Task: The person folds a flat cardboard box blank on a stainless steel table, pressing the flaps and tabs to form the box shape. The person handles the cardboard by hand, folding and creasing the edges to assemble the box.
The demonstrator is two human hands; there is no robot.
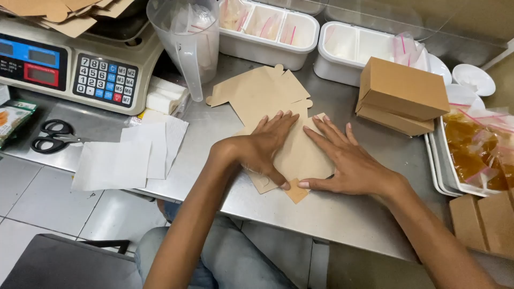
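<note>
Both flat hands' grip [267,144] [348,160] atop the unfolded cardboard box blank [300,155].

Food shop packing counter: stainless steel worktop [348,214], price-computing scale [75,67] far left, white tubs [267,32] of small zip bags at the far edge, tray [444,171] of sauce bags [476,150] right, stacked brown cardboard boxes [401,96].

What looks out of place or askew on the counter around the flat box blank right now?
Little stands out. The white paper sheets lie skewed and hang over the steel counter's front edge. Both hands, left and right, press the flat cardboard blank, whose corner tab also overhangs that edge. No spill or damage shows.
</note>
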